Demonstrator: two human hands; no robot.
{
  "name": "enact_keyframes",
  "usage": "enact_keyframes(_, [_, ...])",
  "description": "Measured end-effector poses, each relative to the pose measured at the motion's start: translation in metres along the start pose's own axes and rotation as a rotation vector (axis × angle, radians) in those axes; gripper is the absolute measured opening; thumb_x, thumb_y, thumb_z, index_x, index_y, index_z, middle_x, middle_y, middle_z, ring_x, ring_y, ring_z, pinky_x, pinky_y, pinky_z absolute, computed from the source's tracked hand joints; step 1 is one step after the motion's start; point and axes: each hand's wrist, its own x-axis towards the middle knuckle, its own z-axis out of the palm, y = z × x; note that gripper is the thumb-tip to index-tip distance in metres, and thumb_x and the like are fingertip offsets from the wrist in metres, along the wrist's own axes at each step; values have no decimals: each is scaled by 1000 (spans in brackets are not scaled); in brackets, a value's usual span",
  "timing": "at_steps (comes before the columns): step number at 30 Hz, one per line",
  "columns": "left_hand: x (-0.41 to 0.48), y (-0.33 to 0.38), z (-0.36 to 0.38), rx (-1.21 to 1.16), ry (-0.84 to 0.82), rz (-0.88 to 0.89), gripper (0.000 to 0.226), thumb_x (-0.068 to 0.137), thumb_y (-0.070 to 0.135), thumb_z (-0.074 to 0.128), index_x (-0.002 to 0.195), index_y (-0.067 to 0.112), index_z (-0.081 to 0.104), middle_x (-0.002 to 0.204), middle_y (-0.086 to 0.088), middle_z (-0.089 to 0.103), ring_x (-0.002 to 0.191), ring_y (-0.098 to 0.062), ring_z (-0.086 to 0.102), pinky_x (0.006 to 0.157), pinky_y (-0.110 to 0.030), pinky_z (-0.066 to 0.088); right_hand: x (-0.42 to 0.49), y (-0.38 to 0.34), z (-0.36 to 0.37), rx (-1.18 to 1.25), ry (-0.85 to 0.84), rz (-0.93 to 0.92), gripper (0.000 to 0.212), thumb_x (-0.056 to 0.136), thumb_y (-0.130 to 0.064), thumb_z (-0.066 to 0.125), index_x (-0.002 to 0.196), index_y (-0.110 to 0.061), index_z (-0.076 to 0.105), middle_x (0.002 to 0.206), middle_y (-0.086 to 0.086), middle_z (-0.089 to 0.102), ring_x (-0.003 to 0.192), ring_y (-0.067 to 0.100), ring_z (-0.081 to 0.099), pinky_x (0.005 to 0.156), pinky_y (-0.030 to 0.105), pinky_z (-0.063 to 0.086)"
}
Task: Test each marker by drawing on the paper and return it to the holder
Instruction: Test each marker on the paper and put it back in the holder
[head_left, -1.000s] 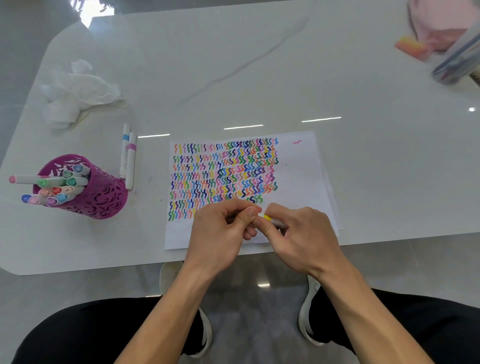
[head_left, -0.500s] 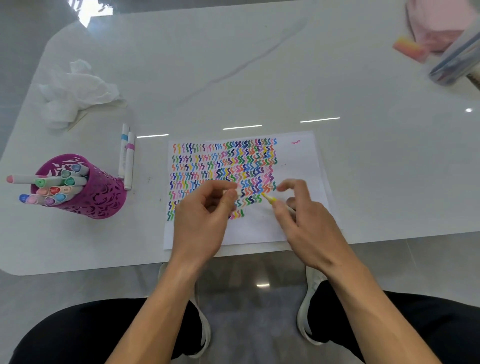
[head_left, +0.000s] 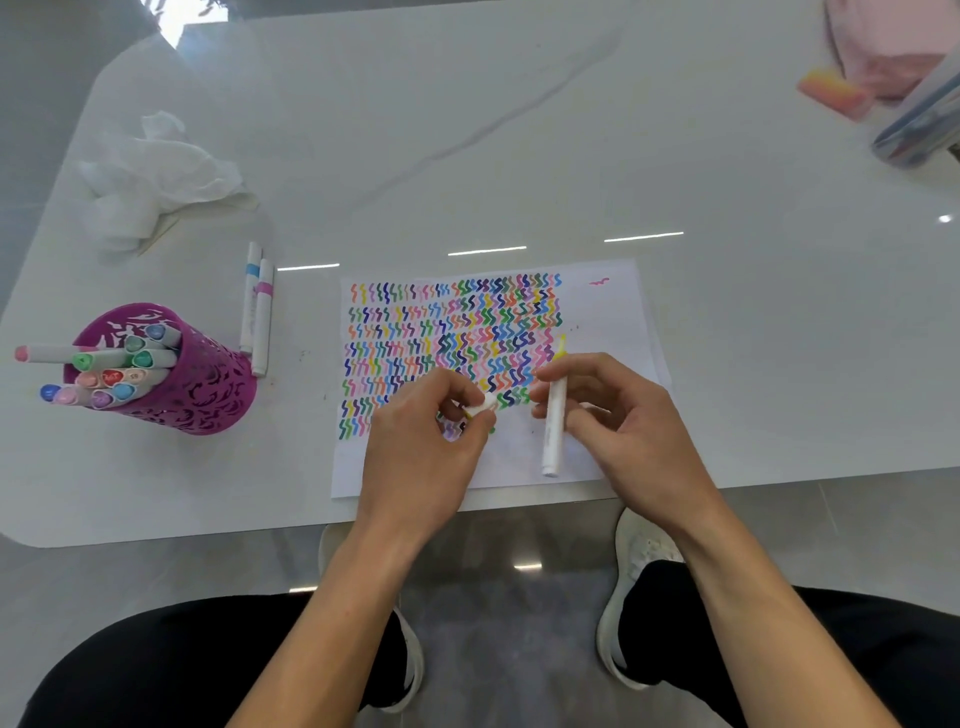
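A white sheet of paper (head_left: 608, 317) lies at the table's near edge, its left part filled with rows of coloured squiggles. My right hand (head_left: 628, 436) grips an uncapped yellow marker (head_left: 554, 415), tip pointing away over the squiggles. My left hand (head_left: 421, 447) pinches its small white cap (head_left: 480, 407) just left of the marker. A purple perforated holder (head_left: 208, 395) at the left leans with several capped markers in it. Two more white markers (head_left: 257, 312) lie on the table between the holder and the paper.
Crumpled white tissue (head_left: 156, 176) sits at the back left. A clear pouch (head_left: 919, 124), a pink cloth (head_left: 883, 47) and an orange-pink eraser (head_left: 831, 96) are at the back right. My knees and white shoes show below the table's edge.
My hands have come apart: the cap came off the yellow marker and stayed in my left hand. My right hand turned the marker so its tip points away over the paper.
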Motion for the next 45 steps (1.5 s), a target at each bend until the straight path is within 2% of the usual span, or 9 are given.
enact_keyframes(4, [0, -2, 1, 62, -14, 26, 20, 80, 20, 84, 84, 28, 66, 84, 18, 63, 80, -2, 58, 71, -7, 40, -1, 4, 5, -103, 39, -9, 21, 90, -19, 79, 104, -30, 68, 90, -4, 72, 84, 16, 68, 78, 23, 56])
enact_keyframes(9, [-1, -2, 3, 108, -29, 58, 20, 79, 16, 84, 83, 25, 66, 84, 17, 62, 81, -3, 56, 74, -6, 39, -2, 8, 9, -130, 120, -38, 9, 99, -36, 63, 96, -29, 67, 80, -11, 68, 74, 11, 64, 66, 26, 52])
enact_keyframes(14, [0, -5, 5, 106, -39, 54, 20, 80, 16, 84, 84, 24, 66, 85, 17, 61, 82, -6, 56, 72, -6, 39, 1, 11, 12, -80, 170, -39, 15, 98, -28, 58, 111, -29, 66, 69, 0, 68, 62, 17, 62, 59, 30, 52])
enact_keyframes(18, [1, -5, 5, 104, -42, 51, 19, 80, 16, 83, 84, 24, 67, 85, 17, 61, 81, -5, 56, 73, -5, 39, 0, 15, 13, -58, 228, -9, 16, 84, -36, 68, 90, -31, 54, 72, 5, 69, 63, 25, 66, 60, 45, 57])
enact_keyframes(20, [1, -6, 5, 101, -44, 49, 19, 80, 16, 83, 84, 24, 67, 85, 17, 61, 81, -4, 56, 73, -5, 39, 1, 16, 14, -55, 246, -5, 18, 83, -32, 70, 82, -28, 53, 72, 7, 70, 61, 25, 67, 57, 44, 57])
enact_keyframes(23, [1, -6, 5, 101, -54, 31, 18, 81, 18, 83, 85, 25, 67, 86, 17, 61, 82, -4, 56, 72, -4, 39, 3, 19, 14, -68, 260, 0, 21, 85, -29, 73, 80, -27, 52, 72, 7, 71, 59, 23, 68, 56, 36, 55])
enact_keyframes(27, [1, -6, 5, 106, -55, 33, 18, 81, 18, 83, 86, 26, 67, 87, 17, 61, 83, -4, 56, 72, -6, 39, 5, 21, 15, -99, 265, 11, 21, 80, -38, 72, 75, -37, 52, 75, 7, 70, 64, 27, 68, 60, 45, 59])
enact_keyframes(33, [1, -6, 5, 102, -52, 36, 17, 82, 18, 83, 86, 24, 67, 87, 15, 62, 82, -6, 56, 72, -8, 39, 5, 24, 14, -108, 270, 15, 22, 82, -28, 74, 77, -21, 54, 74, 9, 69, 67, 31, 68, 61, 54, 57])
enact_keyframes(45, [0, -5, 5, 104, -60, 7, 16, 83, 20, 82, 88, 25, 67, 89, 14, 63, 84, -6, 57, 73, -10, 41, 5, 27, 15, -96, 330, 28, 26, 77, -26, 74, 71, -17, 50, 68, 17, 64, 61, 40, 63, 53, 52, 53])
